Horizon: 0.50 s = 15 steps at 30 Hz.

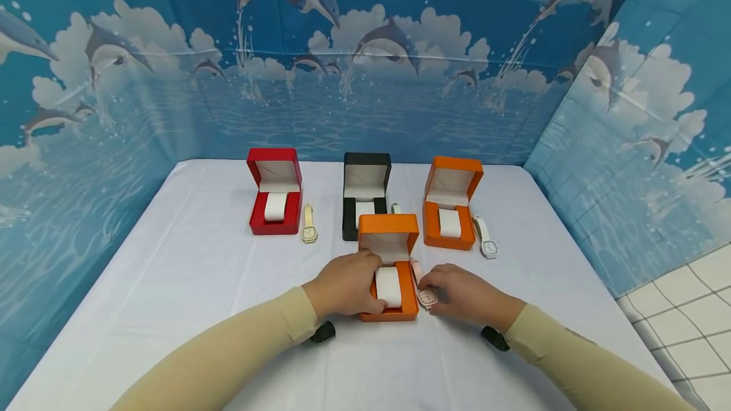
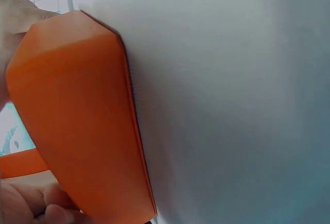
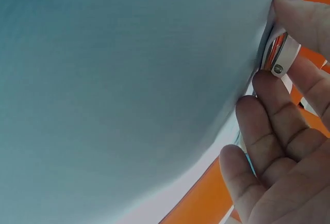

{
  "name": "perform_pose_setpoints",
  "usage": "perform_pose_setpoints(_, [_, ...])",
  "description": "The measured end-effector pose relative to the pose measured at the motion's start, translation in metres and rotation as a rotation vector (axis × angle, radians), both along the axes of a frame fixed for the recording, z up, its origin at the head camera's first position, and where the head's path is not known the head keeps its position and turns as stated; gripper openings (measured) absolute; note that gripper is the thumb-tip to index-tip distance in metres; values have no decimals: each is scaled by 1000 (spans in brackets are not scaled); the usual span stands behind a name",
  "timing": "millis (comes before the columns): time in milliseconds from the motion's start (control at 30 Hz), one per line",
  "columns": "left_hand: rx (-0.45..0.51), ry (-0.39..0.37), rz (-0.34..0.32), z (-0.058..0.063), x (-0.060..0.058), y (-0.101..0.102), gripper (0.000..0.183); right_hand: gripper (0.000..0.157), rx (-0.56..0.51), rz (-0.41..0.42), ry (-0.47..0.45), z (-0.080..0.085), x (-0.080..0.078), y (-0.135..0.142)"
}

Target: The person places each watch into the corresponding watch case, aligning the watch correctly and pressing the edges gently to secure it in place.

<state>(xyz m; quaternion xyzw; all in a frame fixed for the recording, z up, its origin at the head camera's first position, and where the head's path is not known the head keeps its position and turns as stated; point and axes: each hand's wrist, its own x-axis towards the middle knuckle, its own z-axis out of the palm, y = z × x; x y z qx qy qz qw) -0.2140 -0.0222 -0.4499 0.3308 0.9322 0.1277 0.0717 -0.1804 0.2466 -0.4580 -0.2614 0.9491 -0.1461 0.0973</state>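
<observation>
My left hand (image 1: 345,281) grips the near orange watch box (image 1: 389,317), with the thumb at its front and the fingers at the back by the raised lid. A white cushion (image 1: 389,287) sits inside this box. In the left wrist view the orange box side (image 2: 82,121) fills much of the left. Just right of the box, my right hand (image 1: 465,293) pinches a wristwatch (image 1: 426,298) with a pale pink strap by its case. The right wrist view shows the watch's edge and crown (image 3: 278,68) between thumb and fingertips.
Behind stand an open red box (image 1: 274,228), a black box (image 1: 349,227) and another orange box (image 1: 448,241), each with a white cushion. A gold watch (image 1: 309,232) lies beside the red box, and a white-strapped watch (image 1: 488,246) beside the far orange one. Printed curtains border the white table (image 1: 240,354).
</observation>
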Motion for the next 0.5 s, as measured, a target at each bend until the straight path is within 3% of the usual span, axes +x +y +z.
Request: perform_pose_setpoints(500, [28, 23, -16, 2, 2, 0, 63, 31, -18, -96, -76, -1, -2, -5])
